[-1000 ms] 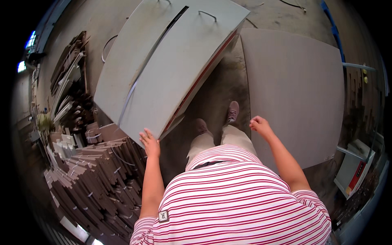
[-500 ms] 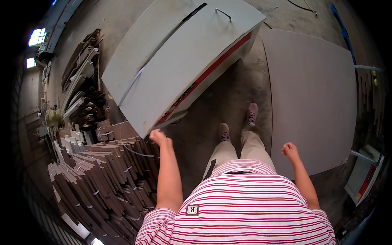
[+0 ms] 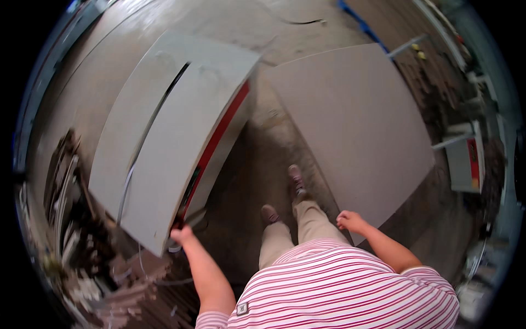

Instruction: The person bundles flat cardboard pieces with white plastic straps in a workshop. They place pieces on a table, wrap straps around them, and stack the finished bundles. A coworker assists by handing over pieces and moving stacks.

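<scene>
A long grey machine cabinet (image 3: 164,159) with a red stripe along its side stands to my left. My left hand (image 3: 182,234) is at its near corner, beside the dark control strip (image 3: 192,186). Blur hides those fingers, and whether they touch the cabinet I cannot tell. On my right lies a large flat grey-brown board (image 3: 356,120). By the board's near edge, my right hand (image 3: 352,221) has its fingers curled in, with nothing seen in them.
Bundled brown strips (image 3: 148,296) are stacked at lower left, with more scrap boards (image 3: 66,192) beyond. A pale cable (image 3: 126,192) hangs over the cabinet. At far right stands another grey-and-red machine part (image 3: 466,159). Concrete floor (image 3: 241,175) runs between cabinet and board.
The view has swung, shifting the cabinet left and lower and turning the board. My left hand stays near the cabinet corner; my right hand has come inward toward my body.
</scene>
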Available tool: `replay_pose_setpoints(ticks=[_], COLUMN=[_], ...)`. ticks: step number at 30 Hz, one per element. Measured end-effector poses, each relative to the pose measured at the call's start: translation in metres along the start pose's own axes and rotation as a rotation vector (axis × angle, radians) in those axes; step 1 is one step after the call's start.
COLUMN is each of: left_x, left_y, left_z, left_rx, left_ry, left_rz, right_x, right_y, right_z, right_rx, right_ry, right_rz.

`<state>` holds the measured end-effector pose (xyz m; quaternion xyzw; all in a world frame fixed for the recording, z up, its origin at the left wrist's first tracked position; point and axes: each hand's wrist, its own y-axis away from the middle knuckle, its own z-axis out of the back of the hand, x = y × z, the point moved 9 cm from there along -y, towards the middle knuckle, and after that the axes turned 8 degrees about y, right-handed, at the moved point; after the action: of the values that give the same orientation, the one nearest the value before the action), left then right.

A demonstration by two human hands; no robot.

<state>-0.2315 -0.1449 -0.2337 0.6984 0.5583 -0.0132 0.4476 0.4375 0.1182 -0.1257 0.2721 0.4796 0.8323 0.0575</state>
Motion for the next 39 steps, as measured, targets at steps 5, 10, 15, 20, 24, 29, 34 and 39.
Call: replay_pose_setpoints(ticks=[5, 10, 15, 20, 24, 29, 34, 39], left_x=[0.000, 0.011, 0.062, 0.117, 0.124, 0.188, 0.286, 0.417], left_y=[-0.037, 0.019, 0.151, 0.190, 0.288, 0.448, 0.598, 0.816], left_z=[0.036, 0.059, 0.101, 0.222, 0.256, 0.275, 0.293, 0.313], left_rx=[-0.091, 0.117, 0.423, 1.095, 1.069, 1.267, 1.655, 1.755], left_ry=[-0.348, -0.834, -1.211, -1.960, -2.163, -2.429, -2.204, -1.993], left_rz=[0.126, 0.236, 0.518, 0.295, 0.371, 0.470, 0.244, 0.717], right_x=[-0.004, -0.058, -0.101, -0.145, -0.214, -0.446, -0.741, -0.853], right_y=[0.025, 0.048, 0.059, 0.097, 0.150, 0.247, 0.367, 0.504], right_z=[-0.009, -0.014, -0.007, 0.000, -0.001, -0.001, -0.055, -0.165], right_rx=[-0.033, -0.015, -0.039, -0.107, -0.139, -0.451, -0.720, -0.675], right_ry=[0.061, 0.103, 0.086, -0.288, -0.529, -0.256, -0.312, -0.501], right_rz=[0.078, -0.009, 0.015, 0.140, 0.206, 0.070, -0.391, -0.784])
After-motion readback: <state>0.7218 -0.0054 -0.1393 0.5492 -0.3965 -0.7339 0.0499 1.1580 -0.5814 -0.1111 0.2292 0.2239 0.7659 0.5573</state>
